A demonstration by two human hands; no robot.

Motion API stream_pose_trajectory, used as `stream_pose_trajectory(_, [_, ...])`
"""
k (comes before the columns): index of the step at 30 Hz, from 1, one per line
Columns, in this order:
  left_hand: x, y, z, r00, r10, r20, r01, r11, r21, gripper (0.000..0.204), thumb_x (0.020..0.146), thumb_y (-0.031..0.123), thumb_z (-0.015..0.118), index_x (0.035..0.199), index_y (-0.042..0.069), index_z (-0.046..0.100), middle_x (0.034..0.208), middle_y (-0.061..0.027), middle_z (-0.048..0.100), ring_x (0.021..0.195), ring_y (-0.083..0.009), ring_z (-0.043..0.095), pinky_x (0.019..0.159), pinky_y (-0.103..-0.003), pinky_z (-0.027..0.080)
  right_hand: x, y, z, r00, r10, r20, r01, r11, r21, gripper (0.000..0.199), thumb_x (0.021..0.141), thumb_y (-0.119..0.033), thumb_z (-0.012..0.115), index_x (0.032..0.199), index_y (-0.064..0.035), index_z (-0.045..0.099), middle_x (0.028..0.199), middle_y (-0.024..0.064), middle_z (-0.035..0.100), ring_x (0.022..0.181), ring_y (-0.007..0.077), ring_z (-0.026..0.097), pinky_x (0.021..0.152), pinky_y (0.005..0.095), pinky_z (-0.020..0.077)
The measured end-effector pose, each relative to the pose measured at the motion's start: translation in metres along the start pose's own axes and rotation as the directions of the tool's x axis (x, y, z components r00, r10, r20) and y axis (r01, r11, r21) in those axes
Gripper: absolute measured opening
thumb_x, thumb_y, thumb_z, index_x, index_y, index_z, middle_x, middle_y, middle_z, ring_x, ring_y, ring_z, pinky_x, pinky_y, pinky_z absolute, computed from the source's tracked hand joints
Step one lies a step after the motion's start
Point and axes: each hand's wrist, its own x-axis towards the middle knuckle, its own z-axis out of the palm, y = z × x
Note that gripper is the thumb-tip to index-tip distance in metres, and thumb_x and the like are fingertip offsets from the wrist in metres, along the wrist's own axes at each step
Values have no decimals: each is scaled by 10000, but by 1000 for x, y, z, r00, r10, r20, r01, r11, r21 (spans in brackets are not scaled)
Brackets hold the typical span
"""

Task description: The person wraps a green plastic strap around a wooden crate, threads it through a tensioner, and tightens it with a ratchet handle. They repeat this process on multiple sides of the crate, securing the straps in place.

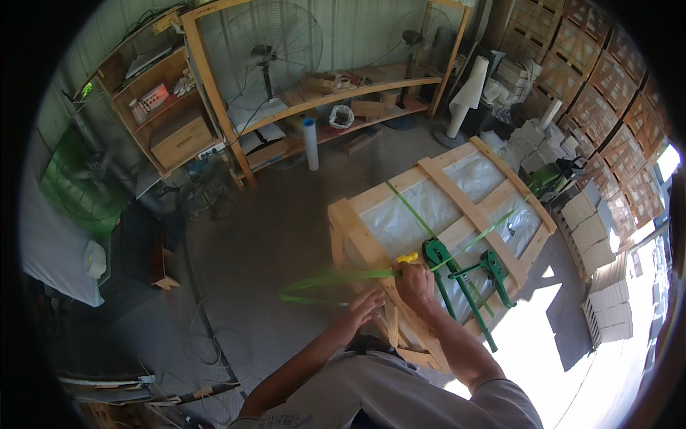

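Gripped the green strap (336,276) in curled fingers of the right hand (414,282), above the wooden crate (464,207), beside a yellow handle (408,257); spread the left hand (363,307) loosely near the strap's loop.

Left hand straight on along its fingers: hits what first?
Likely the crate's wooden edge beam, close ahead of the left hand; depth is unclear, so it might pass above.
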Motion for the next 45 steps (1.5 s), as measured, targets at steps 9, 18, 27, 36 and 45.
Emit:
stream_pose_trajectory(9, [61, 155, -42, 763, 560, -323, -608, 791, -63, 489, 1040, 363, 234, 853, 41, 550, 861, -219, 658, 1016, -370, 599, 983, -467, 407, 122, -120, 5, 961, -13, 278, 19, 1000, -20, 206, 823, -211, 585, 988, -97, 634, 816, 107, 671, 788, 305, 662, 728, 438, 511])
stream_pose_trajectory(18, [2, 304, -255, 582, 706, -403, -714, 681, 162, 460, 1046, 374, 255, 769, 67, 456, 683, -140, 558, 646, -283, 564, 783, -455, 479, 222, -24, 44, 951, -287, -111, 280, 957, -76, 210, 768, -242, 704, 884, -96, 608, 856, 73, 604, 881, 270, 581, 825, 402, 446])
stream_pose_trajectory(27, [21, 415, -432, 557, 516, -651, -711, 701, -53, 514, 1041, 426, 272, 1350, 27, 370, 1225, -143, 533, 1133, -285, 524, 1037, -413, 386, 250, -54, 124, 974, 210, 83, -186, 955, -232, 454, 932, -417, 506, 727, -46, 669, 762, 172, 672, 761, 366, 646, 711, 475, 490])
stream_pose_trajectory(36, [124, 355, -377, 974, 227, 2, -205, 882, -425, 467, 1034, 403, 296, 1014, 53, 605, 937, -133, 669, 962, -317, 616, 981, -421, 420, 315, -292, 211, 982, -70, 177, 86, 993, -86, 185, 810, -279, 616, 788, -98, 641, 730, 87, 643, 669, 271, 640, 645, 378, 497])
stream_pose_trajectory(45, [113, 485, -546, 777, 622, -95, -619, 729, -293, 491, 1036, 460, 255, 858, 89, 521, 656, -61, 479, 593, -187, 464, 718, -376, 426, 374, 44, 152, 972, 226, 63, -195, 928, -319, 246, 779, -340, 667, 833, -102, 699, 877, 94, 659, 931, 308, 601, 887, 420, 449])
